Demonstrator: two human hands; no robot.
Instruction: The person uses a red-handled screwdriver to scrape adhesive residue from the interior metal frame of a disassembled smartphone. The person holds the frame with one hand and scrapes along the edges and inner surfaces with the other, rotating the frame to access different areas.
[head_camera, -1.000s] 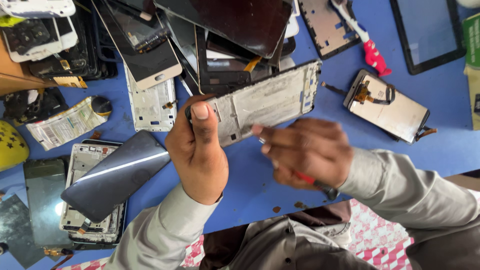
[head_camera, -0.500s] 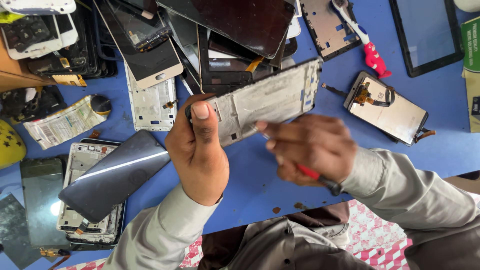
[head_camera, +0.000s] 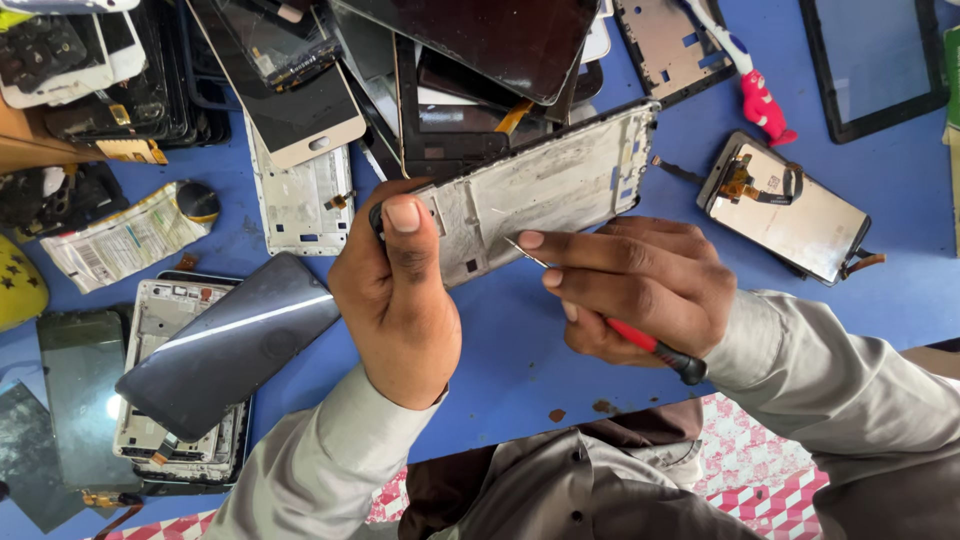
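Held above the blue table (head_camera: 520, 330), tilted with its far end up to the right: a grey metal phone frame (head_camera: 545, 190), inner side facing the camera. Clamped at its near left end by the left hand (head_camera: 395, 300), thumb pressed flat on the face, fingers wrapped behind. Same grasp and same tilt as a second ago; frame barely shifted.

Closed around a red-handled screwdriver (head_camera: 650, 350): the right hand (head_camera: 640, 285), forefinger stretched along the thin metal shaft, tip set against the frame's lower middle. Black end cap poking out below the palm. Half a second ago, handle showing lower beside the wrist and fingers more bunched; now forefinger reaching further left toward the thumb of the other hand, tip closer in on the frame.

Just behind the frame, a heap of dark phone screens (head_camera: 480, 40) and bare housings, some overlapping. Left of the left hand, a white phone chassis (head_camera: 300, 200) lying flat. Lower left, a dark curved glass panel (head_camera: 230, 345) resting across a silver chassis (head_camera: 170, 400). Right of the frame, well apart, a display module with flex cable (head_camera: 800, 215). Above that, a toothbrush with a red figure handle (head_camera: 755, 95). Far upper right, a black tablet bezel (head_camera: 870, 60). All of these unmoved since the earlier frames.
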